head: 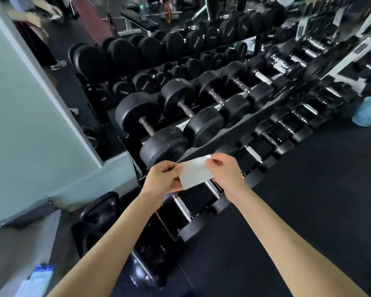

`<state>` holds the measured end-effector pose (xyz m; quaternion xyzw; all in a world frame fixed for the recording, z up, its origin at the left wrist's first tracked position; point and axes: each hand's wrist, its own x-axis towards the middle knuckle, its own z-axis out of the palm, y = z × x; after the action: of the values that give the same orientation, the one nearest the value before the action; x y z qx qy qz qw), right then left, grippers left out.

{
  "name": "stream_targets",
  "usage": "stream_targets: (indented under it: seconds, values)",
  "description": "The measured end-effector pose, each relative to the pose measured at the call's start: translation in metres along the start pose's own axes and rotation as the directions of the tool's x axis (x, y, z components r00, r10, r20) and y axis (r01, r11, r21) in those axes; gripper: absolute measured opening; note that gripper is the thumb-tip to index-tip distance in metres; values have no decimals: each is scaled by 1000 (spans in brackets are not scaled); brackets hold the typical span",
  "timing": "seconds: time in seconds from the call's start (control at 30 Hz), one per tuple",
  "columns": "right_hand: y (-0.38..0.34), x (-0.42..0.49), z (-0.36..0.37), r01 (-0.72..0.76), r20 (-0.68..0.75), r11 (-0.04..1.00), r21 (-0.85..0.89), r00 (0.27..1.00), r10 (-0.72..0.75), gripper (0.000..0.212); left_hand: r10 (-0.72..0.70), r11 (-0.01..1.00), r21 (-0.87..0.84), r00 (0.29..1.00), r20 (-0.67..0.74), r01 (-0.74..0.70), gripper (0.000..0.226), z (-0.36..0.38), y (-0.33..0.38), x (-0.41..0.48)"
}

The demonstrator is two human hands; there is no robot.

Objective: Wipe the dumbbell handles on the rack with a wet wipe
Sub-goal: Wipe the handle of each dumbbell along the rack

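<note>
From the head view, the left hand [162,179] and the right hand [225,171] each pinch an end of the white wet wipe [194,173] with curled fingers, holding it stretched above the near end of the dumbbell rack [272,103], just in front of the nearest black dumbbell [152,123].

A white wet wipe [195,173] hangs spread flat over the near end of the rack [266,108], pinched at its side edges by the left grip [162,179] and the right grip [225,172]. Black round-headed dumbbells [164,144] lie side by side along the rack's tiers, their metal handles [147,126] bare.
</note>
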<state>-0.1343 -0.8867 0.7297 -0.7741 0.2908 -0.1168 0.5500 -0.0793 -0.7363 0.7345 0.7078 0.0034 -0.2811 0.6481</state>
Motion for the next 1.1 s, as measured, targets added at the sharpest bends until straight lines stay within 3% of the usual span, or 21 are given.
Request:
stream_targets:
  seconds: [0.17, 0.23, 0.37, 0.43, 0.57, 0.67, 0.77, 0.9, 1.0, 1.1]
  values:
    - [-15, 64, 10, 42, 53, 999, 30, 998, -43, 13, 49, 999, 0, 987, -152, -50, 15, -2, 22, 56]
    - [-23, 92, 18, 49, 98, 999, 21, 994, -51, 8, 108, 993, 75, 964, -243, -93, 18, -7, 29, 86]
    - [-41, 154, 47, 104, 140, 992, -73, 986, -93, 17, 170, 979, 167, 909, -379, -114, 10, -23, 49, 143]
    - [-49, 183, 63, 126, 147, 984, -126, 983, -107, 6, 161, 978, 189, 897, -411, -89, 5, -31, 58, 165]
    - [-54, 239, 96, 182, 213, 931, -316, 970, -117, 11, 81, 980, 199, 898, -432, 7, 11, -49, 62, 208]
    - [-50, 276, 125, 186, 273, 897, -402, 959, -76, 31, 26, 979, 191, 873, -487, 78, 12, -59, 55, 242]
    - [-42, 299, 151, 170, 331, 858, -485, 944, 0, 18, -56, 975, 147, 822, -567, 168, 13, -61, 44, 266]
    - [-30, 316, 174, 205, 349, 775, -598, 937, 22, 29, -140, 952, 120, 746, -651, 283, 13, -63, 31, 289]
    - [-26, 320, 179, 331, 425, 731, -596, 903, -62, 33, -182, 935, 97, 697, -693, 340, 17, -61, 25, 300]
    - [-14, 322, 185, 339, 567, 775, -534, 823, 30, 34, -228, 936, 19, 649, -726, 351, 18, -59, 20, 309]
